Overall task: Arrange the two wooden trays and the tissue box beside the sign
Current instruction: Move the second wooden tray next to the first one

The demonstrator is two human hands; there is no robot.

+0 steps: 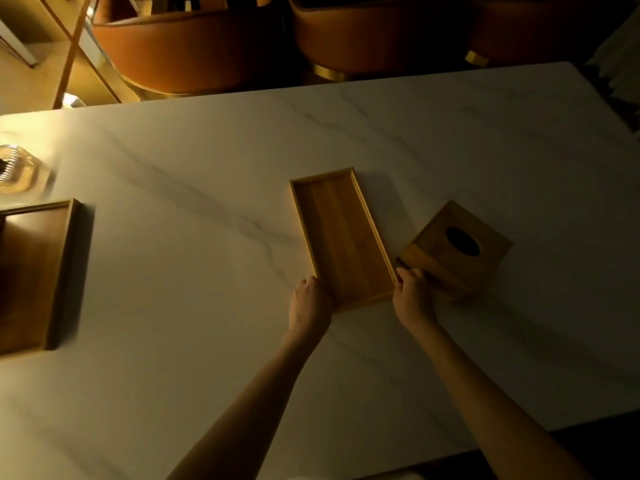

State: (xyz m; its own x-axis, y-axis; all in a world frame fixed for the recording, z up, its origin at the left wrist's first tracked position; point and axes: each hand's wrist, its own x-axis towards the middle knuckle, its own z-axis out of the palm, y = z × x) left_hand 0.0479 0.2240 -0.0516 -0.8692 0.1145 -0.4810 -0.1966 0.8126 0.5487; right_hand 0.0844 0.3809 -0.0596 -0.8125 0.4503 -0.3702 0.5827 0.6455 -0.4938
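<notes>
A long narrow wooden tray (341, 237) lies in the middle of the white marble table (207, 168), its long side running away from me. My left hand (310, 301) grips its near left corner and my right hand (412, 294) grips its near right corner. Just right of the tray stands a square wooden tissue box (453, 247) with a dark oval opening on top, touching or almost touching my right hand. A second, wider wooden tray (41, 275) lies at the table's left edge, partly cut off. No sign can be made out.
A clear glass object (15, 171) sits at the far left beyond the wider tray. Orange leather chairs (194, 46) stand along the far side of the table. The near table edge (519, 436) runs at the lower right.
</notes>
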